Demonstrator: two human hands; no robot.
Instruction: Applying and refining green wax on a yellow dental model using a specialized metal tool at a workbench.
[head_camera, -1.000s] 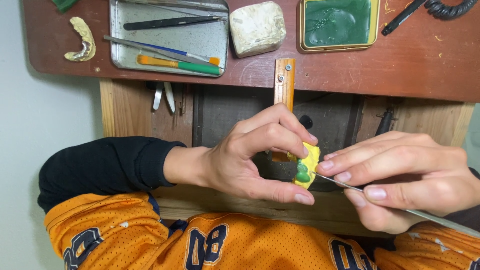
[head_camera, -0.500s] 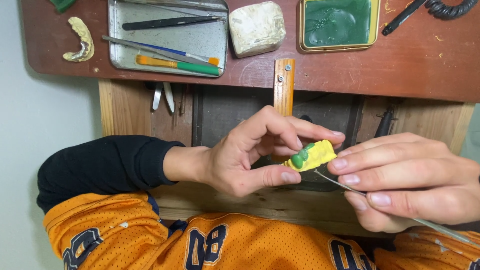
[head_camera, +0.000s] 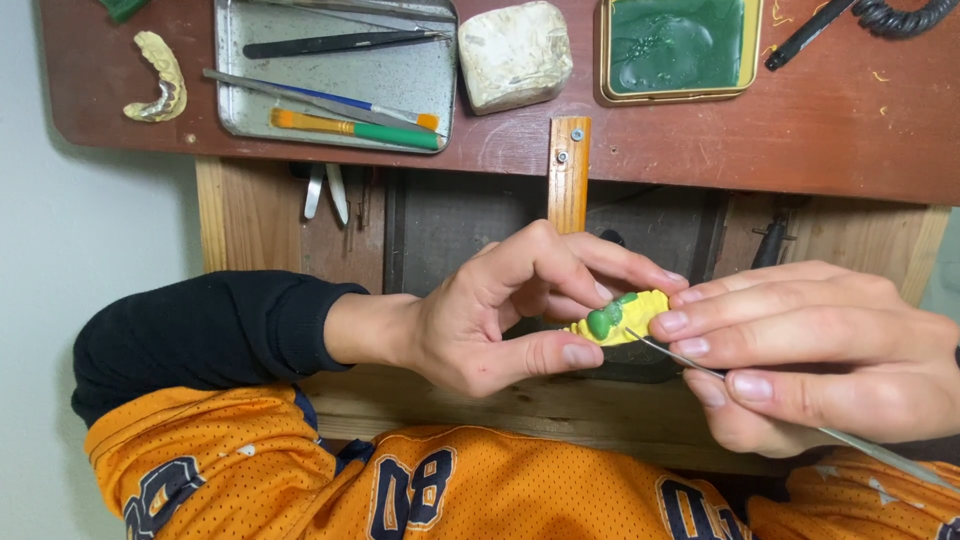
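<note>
Just below the wooden peg (head_camera: 568, 175) that sticks down from the counter (head_camera: 800, 140), the left hand (head_camera: 500, 320) has a small yellow model (head_camera: 630, 318) with a green wax blob (head_camera: 604, 321) pinched between thumb and fingertips, so that hand is closed snug around it. Long axis of the model runs roughly left-right, tilted up a bit toward the right, with the green bit at its left end. Coming in from the right of the model, the right hand (head_camera: 820, 350) is gripping a thin metal tool (head_camera: 700, 366) pen-style, and the tip sits right at the green wax, looks like touching. Right fingertips also rest on the model's far end. Above the model on the counter there's a metal tray (head_camera: 400, 80) with brushes, a white stone block (head_camera: 515, 55) and a tin of green wax (head_camera: 680, 50).
</note>
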